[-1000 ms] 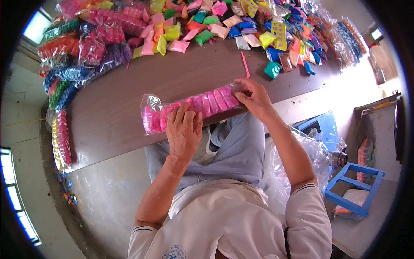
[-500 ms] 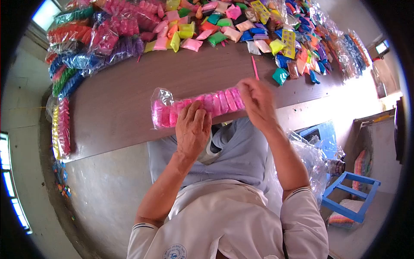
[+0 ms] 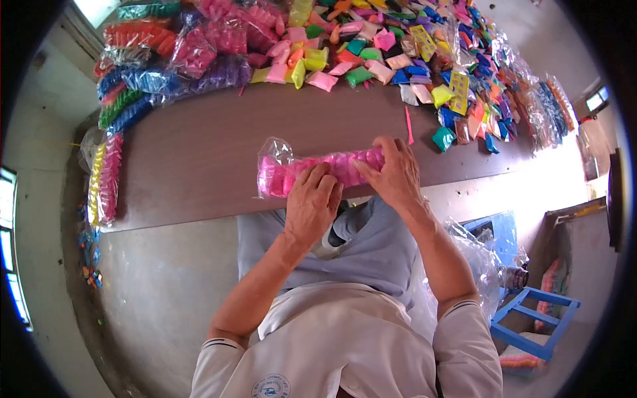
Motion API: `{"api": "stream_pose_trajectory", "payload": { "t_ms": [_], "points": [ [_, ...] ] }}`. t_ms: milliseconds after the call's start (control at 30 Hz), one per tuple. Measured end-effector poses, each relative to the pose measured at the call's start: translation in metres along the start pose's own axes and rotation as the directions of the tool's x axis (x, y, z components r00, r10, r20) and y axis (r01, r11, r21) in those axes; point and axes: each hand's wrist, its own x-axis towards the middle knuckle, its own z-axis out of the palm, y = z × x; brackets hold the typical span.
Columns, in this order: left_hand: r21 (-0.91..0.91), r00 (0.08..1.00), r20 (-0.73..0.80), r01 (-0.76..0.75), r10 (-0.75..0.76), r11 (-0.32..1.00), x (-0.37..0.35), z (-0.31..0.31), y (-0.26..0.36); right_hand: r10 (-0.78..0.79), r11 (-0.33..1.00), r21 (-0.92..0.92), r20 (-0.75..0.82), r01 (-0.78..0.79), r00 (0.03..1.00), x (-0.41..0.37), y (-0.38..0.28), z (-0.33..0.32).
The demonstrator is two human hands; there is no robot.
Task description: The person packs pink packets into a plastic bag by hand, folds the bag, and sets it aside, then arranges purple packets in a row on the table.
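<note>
A long clear plastic bag [image 3: 277, 174] filled with a row of pink packets lies along the table's near edge. My left hand [image 3: 314, 202] bends its fingers over the middle of the bag and presses on its front side. At the right end, my right hand [image 3: 396, 174] grips the bag, thumb on the near face and fingers over the far corner. The bag's loose clear left end stands up, crumpled. A thin pink plastic stick [image 3: 409, 125] lies on the table beyond my right hand.
Loose colourful packets [image 3: 358, 60] are heaped along the table's [image 3: 192, 152] far side. Filled bags [image 3: 126, 79] are stacked at the left, and a yellow and pink bag [image 3: 109, 176] lies on the left edge. Right of my legs are clear plastic [image 3: 474, 259] and a blue frame [image 3: 534, 322].
My right hand has settled from a blurred motion onto the bag's right end, its thumb now on the near face. My left hand stays on the bag. The whole view has shifted slightly.
</note>
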Motion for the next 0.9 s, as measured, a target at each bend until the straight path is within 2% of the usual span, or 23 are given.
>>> {"api": "stream_pose_trajectory", "payload": {
  "t_ms": [67, 200, 267, 300, 333, 400, 533, 600, 633, 700, 733, 800, 900],
  "points": [
    [-0.082, 0.991, 0.113, 0.076, -0.066, 0.994, 0.003, -0.014, -0.002, 0.04, 0.999, -0.009, 0.007, -0.04, 0.999, -0.002, 0.003, 0.003],
    [-0.018, 0.996, 0.075, 0.044, -0.042, 0.999, 0.016, -0.046, -0.018, -0.024, 1.0, 0.001, -0.075, 0.024, 0.997, -0.006, 0.006, 0.008],
    [0.006, 0.967, 0.191, 0.171, -0.169, 0.985, 0.023, -0.061, -0.024, -0.005, 1.0, 0.008, -0.053, 0.006, 0.999, -0.006, 0.008, 0.009],
    [-0.029, 0.985, 0.129, 0.117, -0.112, 0.993, 0.021, -0.058, -0.03, -0.003, 1.0, 0.014, -0.057, 0.004, 0.998, -0.006, 0.007, 0.009],
    [-0.025, 0.985, 0.131, 0.113, -0.109, 0.993, 0.021, -0.059, -0.032, -0.004, 1.0, 0.007, -0.056, 0.005, 0.998, -0.006, 0.006, 0.009],
    [0.083, 0.986, 0.164, -0.042, 0.028, 0.996, 0.025, -0.063, -0.032, -0.001, 1.0, 0.001, -0.058, 0.001, 0.998, -0.006, 0.007, 0.009],
    [0.191, 0.98, 0.187, -0.105, 0.069, 0.976, 0.037, -0.075, -0.029, -0.002, 1.0, 0.017, -0.047, 0.003, 0.999, -0.007, 0.007, 0.007],
    [0.263, 0.969, 0.237, 0.009, -0.074, 0.965, 0.041, -0.084, -0.033, 0.004, 0.999, 0.033, -0.042, -0.003, 0.999, -0.007, 0.007, 0.006],
    [0.268, 0.968, 0.24, 0.007, -0.073, 0.964, 0.041, -0.088, -0.034, -0.003, 1.0, 0.029, -0.053, 0.004, 0.999, -0.007, 0.007, 0.006],
    [0.237, 0.959, 0.174, 0.179, -0.224, 0.955, 0.041, -0.094, -0.036, -0.007, 0.999, 0.033, -0.063, 0.009, 0.998, -0.007, 0.007, 0.009],
    [0.244, 0.958, 0.178, 0.177, -0.224, 0.954, 0.04, -0.096, -0.039, -0.031, 0.999, 0.019, -0.082, 0.032, 0.996, -0.007, 0.009, 0.01],
    [0.187, 0.893, 0.169, 0.386, -0.416, 0.903, 0.037, -0.097, -0.046, -0.05, 0.999, 0.011, -0.1, 0.051, 0.994, -0.008, 0.01, 0.012],
    [0.238, 0.875, 0.136, 0.426, -0.465, 0.873, 0.032, -0.097, -0.055, 0.017, 0.999, 0.035, -0.047, -0.016, 0.999, -0.008, 0.01, 0.011]
  ]
}}
